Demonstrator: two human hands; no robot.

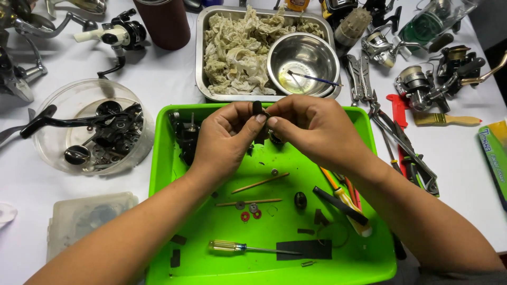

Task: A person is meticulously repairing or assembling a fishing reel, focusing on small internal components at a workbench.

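**A:** What is held at the fingertips?

**B:** A small black part point(257, 107) is pinched at centre frame, just above the middle, between the fingers of the left hand point(226, 138) and the right hand point(311, 129). Both sets of fingers are closed narrowly on it. It is held up over the green tray point(163, 158), probably so that anything dropped is caught there.

**A:** What is laid below the hands?

**B:** On the tray floor, two thin wooden sticks point(260, 183) are seen, with red washers point(251, 215) just beneath them, and a yellow-handled screwdriver point(243, 247) along the lower edge. Small pieces are spread apart, seemingly so that each can be found again. A dark mechanism point(185, 138) is partly covered by the left hand.

**A:** And further out?

**B:** In the upper centre, a metal pan point(199, 63) is filled with crumpled rags, and a steel bowl point(303, 64) with a thin brush is set in it. At the left, a clear round tub point(92, 126) is loaded with black reel parts. Pliers and cutters point(406, 153) are lined up at the right, and fishing reels point(428, 84) are gathered in the upper right.

**A:** What cannot be made out?

**B:** The shape of the pinched part is mostly hidden by the fingers. A second, rounder piece behind the right fingers cannot be identified. Items at the top edge are cut off.
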